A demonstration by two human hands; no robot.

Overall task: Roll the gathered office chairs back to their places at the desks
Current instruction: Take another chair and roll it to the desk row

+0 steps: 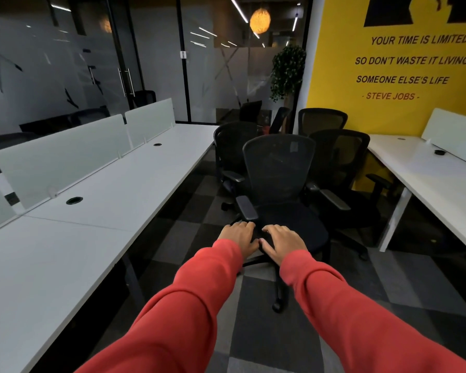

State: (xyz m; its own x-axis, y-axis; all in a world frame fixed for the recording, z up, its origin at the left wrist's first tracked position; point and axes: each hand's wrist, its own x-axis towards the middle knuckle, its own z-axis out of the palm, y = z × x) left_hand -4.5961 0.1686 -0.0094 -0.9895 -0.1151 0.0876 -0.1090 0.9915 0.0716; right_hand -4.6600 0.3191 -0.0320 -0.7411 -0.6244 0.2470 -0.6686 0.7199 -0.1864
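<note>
In the head view, the job is looking barely begun. Four black office chairs are sitting bunched at the far end of the aisle, by the yellow wall (388, 109), and none is standing tucked at a table as far as this view shows. The nearest chair (279, 170) is facing the person, with three more crowding just behind it: the left chair (234, 146), the right chair (339, 157) and the back chair (322, 121). The left hand (238, 236) and the right hand (283, 243) are lying palm-down, side by side, on the front edge of its seat. Their fingers are spread and fairly straight, pressing rather than clutching, so I judge this chair is being taken first.

The carpeted floor (267, 340) is running open toward the person between the left table (105, 205) and the right table (425, 173), so drawing the chair straight back is looking easiest. The left table's long edge is bordering the aisle closely. The right table's white leg (393, 219) is standing near the right chair's armrest. The nearest chair's armrests are sitting just beside its neighbours' and may be liable to snag.
</note>
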